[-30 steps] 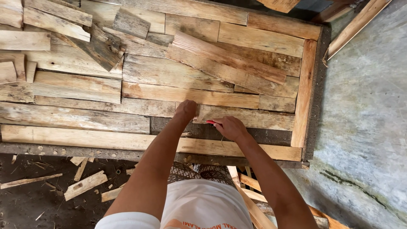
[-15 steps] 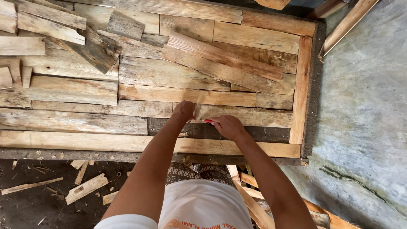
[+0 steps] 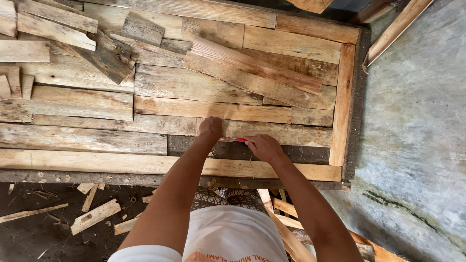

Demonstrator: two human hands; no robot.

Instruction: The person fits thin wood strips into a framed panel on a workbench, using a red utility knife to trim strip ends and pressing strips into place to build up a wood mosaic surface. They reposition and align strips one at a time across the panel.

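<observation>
Plank tabletop [image 3: 145, 162], both hands [image 3: 210, 128] outstretched

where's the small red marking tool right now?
In the head view, the small red marking tool sits in the right hand, its tip poking out toward the left hand, over the dark gap between the weathered wooden planks.
</observation>
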